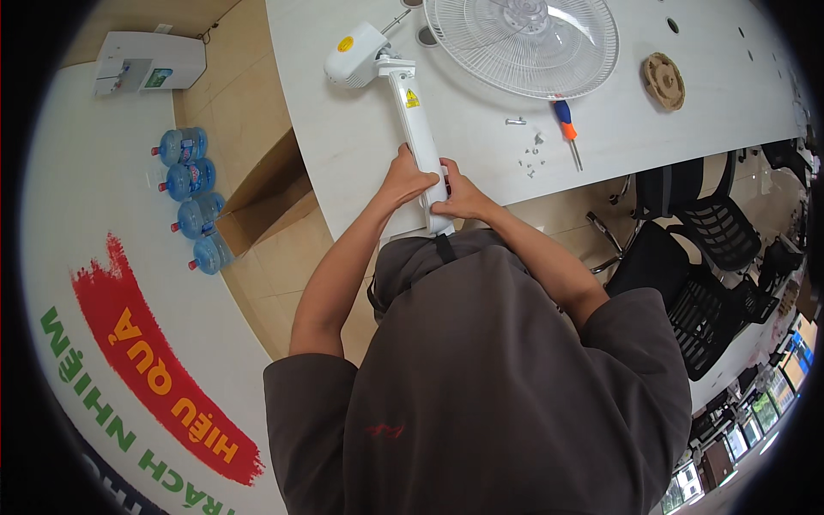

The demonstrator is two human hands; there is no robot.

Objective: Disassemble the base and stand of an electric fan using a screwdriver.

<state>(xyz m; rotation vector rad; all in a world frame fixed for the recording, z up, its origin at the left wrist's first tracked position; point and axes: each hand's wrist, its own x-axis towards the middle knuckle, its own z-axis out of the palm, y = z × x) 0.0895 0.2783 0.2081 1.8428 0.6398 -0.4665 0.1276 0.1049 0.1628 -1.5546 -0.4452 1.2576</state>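
Both hands grip a white wall-fan body [416, 129] close to the table's near edge. Its long column points away from me, and the rounded motor head [354, 58] with its thin metal shaft lies at the far left end. My left hand [405, 180] wraps round the column's left side, thumb on top. From the right, my right hand [463, 194] closes on the lower part, where a small dark red patch shows by the fingers. The near end of the column reaches to my waist. Some fingertips are hidden by the column.
On the white table [343, 163] lie a round fan grille [481, 60], a blue-orange screwdriver [566, 124], several small screws [532, 161] and a brown moulded disc [663, 81]. A cardboard box [266, 193] and several water bottles [190, 180] stand left; black chairs [657, 257] right.
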